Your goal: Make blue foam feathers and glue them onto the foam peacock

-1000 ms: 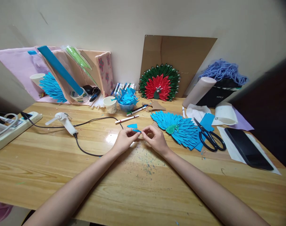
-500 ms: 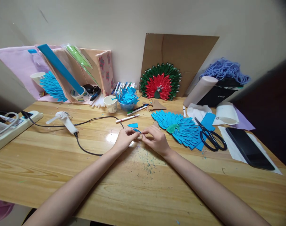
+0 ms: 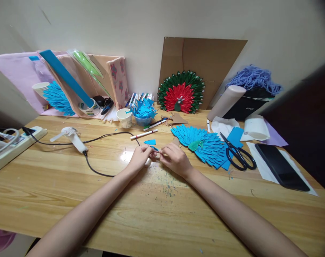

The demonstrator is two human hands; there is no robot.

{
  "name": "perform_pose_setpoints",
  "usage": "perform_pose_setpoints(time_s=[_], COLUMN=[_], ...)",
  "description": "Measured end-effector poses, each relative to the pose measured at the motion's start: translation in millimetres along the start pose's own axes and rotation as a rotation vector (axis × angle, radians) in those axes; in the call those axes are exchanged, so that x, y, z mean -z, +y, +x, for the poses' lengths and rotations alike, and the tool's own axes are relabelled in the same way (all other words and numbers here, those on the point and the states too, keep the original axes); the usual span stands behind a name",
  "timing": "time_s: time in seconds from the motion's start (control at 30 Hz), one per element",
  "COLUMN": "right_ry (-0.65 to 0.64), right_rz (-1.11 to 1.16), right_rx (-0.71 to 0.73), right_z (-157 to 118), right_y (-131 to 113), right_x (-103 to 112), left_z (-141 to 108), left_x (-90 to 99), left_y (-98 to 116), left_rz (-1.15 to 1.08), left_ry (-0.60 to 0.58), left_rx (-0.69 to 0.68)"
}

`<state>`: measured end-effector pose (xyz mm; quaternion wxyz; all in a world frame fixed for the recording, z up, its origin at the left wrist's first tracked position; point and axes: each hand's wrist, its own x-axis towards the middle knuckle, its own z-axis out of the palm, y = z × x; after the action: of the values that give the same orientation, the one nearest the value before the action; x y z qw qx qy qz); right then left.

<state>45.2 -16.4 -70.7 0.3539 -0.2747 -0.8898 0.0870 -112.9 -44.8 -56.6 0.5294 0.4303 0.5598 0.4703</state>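
My left hand pinches a small folded blue foam piece between thumb and fingers. From the other side, my right hand has its fingertips closed at the tip of that same piece. Just beyond the hands a flat, pointed blue cutout lies on the wooden table. A blue feathered bird craft with a green body rests to the right of my right hand. Black-handled scissors lie past it, partly over blue strips.
A white glue gun and its cable lie on the left, near a power strip. Behind the hands stand a paper cup and a bowl of blue scraps. A white marker lies nearby. A phone is at right.
My right hand's fingers have shifted slightly along the small blue piece, and more of my left fingertips shows. The view has moved a little; the other things stay put.
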Motion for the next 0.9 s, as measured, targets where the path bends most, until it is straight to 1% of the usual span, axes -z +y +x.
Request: perform_pose_setpoints(time_s=[0.17, 0.3, 0.37, 0.47, 0.57, 0.67, 0.77, 0.9], right_ry=[-0.011, -0.034, -0.030, 0.011, 0.054, 0.021, -0.012, 0.014], right_rz=[-0.041, -0.062, -0.038, 0.066, 0.266, 0.482, 0.574, 0.636], right_rx=[0.021, 0.053, 0.041, -0.048, -0.222, -0.377, -0.440, -0.495], right_z=[-0.7, -0.5, -0.2, 0.5, 2.1, 4.0, 5.1, 4.8], right_y=[-0.1, -1.6, -2.7, -4.8, -7.0, -8.0, -7.3, -4.5], right_x=[-0.1, 1.1, 1.2, 0.7, 0.6, 1.5, 2.2, 0.6], left_z=[-1.5, -5.2, -5.8, -5.3, -4.4, -3.2, -2.1, -3.3], left_x=[1.0, -1.9, -2.8, -2.4, -1.2, 0.0, 1.4, 3.0], left_y=[-1.9, 1.9, 3.0, 2.9, 0.5, -4.7, -9.2, -7.3], left_rz=[-0.053, 0.026, 0.036, -0.004, -0.030, -0.002, 0.054, 0.149], left_ry=[-0.058, -0.003, 0.016, 0.013, -0.006, -0.011, 0.006, 0.022], left_rx=[-0.042, -0.069, -0.068, -0.061, -0.101, -0.142, -0.182, -0.250])
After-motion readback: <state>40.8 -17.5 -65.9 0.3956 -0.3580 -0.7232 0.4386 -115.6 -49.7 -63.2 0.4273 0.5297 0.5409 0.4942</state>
